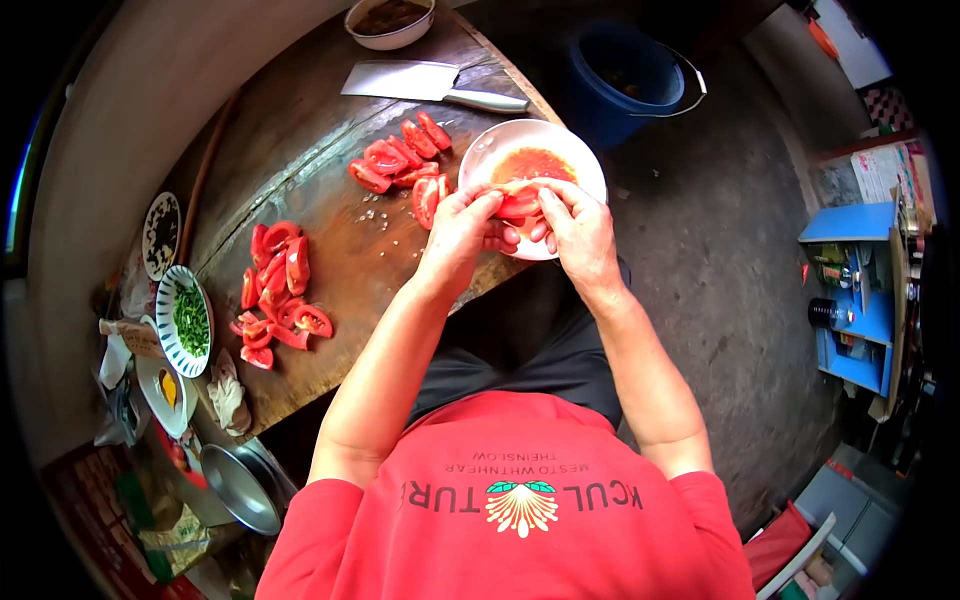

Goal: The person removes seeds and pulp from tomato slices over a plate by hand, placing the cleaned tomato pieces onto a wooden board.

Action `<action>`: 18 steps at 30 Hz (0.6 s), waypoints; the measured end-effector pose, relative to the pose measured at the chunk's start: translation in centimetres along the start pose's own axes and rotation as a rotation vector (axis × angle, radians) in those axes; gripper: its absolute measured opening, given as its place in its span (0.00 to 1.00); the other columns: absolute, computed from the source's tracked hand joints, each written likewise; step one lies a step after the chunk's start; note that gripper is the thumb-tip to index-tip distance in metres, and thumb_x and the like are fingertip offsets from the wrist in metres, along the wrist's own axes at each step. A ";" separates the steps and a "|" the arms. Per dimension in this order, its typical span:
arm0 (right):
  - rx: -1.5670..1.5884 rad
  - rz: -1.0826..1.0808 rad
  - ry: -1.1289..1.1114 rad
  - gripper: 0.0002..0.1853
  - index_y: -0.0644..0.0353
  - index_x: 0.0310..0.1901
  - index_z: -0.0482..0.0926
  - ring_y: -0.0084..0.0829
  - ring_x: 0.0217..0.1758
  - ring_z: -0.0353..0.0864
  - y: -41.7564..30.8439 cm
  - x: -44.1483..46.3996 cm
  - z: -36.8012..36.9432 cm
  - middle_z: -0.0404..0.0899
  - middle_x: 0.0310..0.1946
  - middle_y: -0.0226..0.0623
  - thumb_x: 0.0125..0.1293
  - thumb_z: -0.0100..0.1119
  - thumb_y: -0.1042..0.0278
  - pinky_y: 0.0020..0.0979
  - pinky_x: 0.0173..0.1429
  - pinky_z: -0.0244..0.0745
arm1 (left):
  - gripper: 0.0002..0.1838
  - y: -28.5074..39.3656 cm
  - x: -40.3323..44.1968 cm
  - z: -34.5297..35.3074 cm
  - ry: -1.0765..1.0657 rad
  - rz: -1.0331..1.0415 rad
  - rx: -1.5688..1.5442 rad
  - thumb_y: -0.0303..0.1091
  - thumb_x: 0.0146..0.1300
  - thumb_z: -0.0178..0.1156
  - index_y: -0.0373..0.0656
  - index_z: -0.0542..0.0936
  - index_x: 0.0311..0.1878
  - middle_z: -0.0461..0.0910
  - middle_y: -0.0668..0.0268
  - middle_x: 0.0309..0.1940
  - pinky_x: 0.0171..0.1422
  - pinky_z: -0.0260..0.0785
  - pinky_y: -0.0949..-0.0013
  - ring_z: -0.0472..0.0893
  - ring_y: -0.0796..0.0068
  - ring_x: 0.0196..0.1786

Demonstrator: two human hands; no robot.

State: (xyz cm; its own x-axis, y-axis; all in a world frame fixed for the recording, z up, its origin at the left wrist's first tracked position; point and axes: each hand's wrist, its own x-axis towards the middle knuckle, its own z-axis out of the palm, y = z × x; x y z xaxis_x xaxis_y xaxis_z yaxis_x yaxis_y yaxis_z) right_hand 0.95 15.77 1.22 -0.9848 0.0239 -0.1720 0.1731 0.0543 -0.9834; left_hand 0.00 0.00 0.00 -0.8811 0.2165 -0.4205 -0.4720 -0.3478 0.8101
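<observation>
Between the fingers of my left hand (462, 225) and my right hand (582, 235) is a red tomato wedge (518, 204), pinched from both sides. Both hands are over the near part of a white plate (590, 165), which has red tomato pulp (535, 165) in it. Just left of the plate, a pile of tomato wedges (400, 158) lies on the wooden table (345, 270). A second heap of cut tomato pieces (275, 290) sits farther left. Small pale seeds or bits are scattered between the two piles.
A cleaver (410, 82) lies behind the tomatoes. A bowl (392, 28) stands at the table's far end. Chopped greens fill a striped bowl (170, 335) on the left. On the floor beyond the plate is a blue bucket (610, 95); a blue shelf (850, 290) stands at right.
</observation>
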 end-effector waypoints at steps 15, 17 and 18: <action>-0.204 -0.165 -0.049 0.09 0.66 0.43 0.79 0.36 0.33 0.83 8.1 -4.2 7.3 0.81 0.32 0.45 0.62 0.56 0.76 0.32 0.40 0.76 | 0.18 -1.1 -10.5 -17.3 0.955 0.337 1.126 0.33 0.63 0.57 0.43 0.74 0.56 0.80 0.60 0.31 0.27 0.72 0.67 0.79 0.68 0.24; -0.197 -0.128 -0.056 0.07 0.66 0.41 0.79 0.41 0.38 0.83 7.8 -4.0 7.4 0.81 0.34 0.47 0.60 0.57 0.77 0.34 0.43 0.76 | 0.21 -0.2 -11.2 -15.6 1.107 0.419 1.730 0.35 0.61 0.58 0.44 0.72 0.59 0.79 0.57 0.35 0.31 0.75 0.61 0.82 0.60 0.29; -0.211 -0.145 -0.055 0.07 0.66 0.41 0.79 0.41 0.38 0.83 8.0 -3.9 7.3 0.81 0.33 0.47 0.60 0.57 0.77 0.34 0.43 0.76 | 0.25 0.2 -11.0 -14.3 1.145 0.430 1.721 0.36 0.59 0.60 0.46 0.70 0.61 0.77 0.54 0.39 0.35 0.75 0.56 0.81 0.52 0.35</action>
State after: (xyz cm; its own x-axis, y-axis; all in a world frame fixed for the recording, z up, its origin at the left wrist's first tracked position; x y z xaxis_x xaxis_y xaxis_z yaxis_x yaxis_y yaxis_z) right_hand 6.07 8.79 -6.38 -0.9978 -0.0538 -0.0388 0.0235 0.2606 -0.9652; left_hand 9.24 -15.48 -1.07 -0.8379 -0.3817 0.3901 -0.3780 0.9215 0.0897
